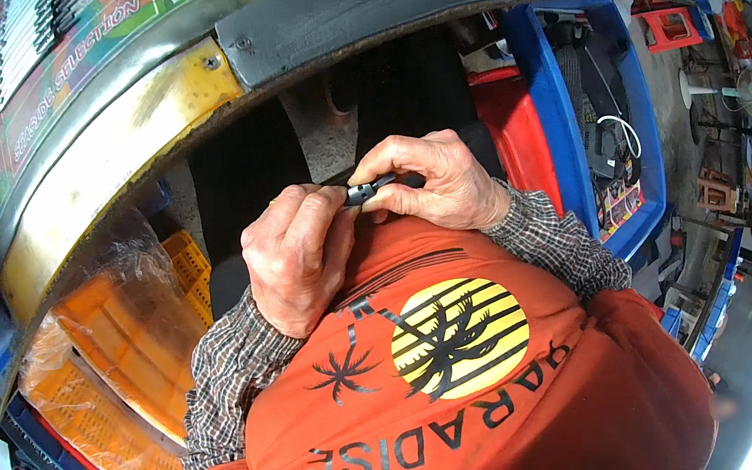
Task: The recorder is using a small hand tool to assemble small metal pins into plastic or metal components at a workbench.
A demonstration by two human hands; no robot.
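Observation:
Close in front of my orange shirt, both hands meet over a small black piece (359, 194) with a lighter grey edge; its exact kind does not show. My left hand (297, 249) is closed, thumb and forefinger gripping the piece's left end. From the other side, my right hand (435, 182) pinches its right end between thumb and fingers, with a dark part running back into the palm. Whether that is one piece or two joined ones, I cannot tell. My fingers hide much of it.
Ahead curves a bench edge (370, 10), with rows of thin rods (21, 45) on a printed box at its far left. Orange plastic crates (133, 347) in clear film stand at left. To the right are a blue bin (544, 100) of dark parts and a red stool (514, 129).

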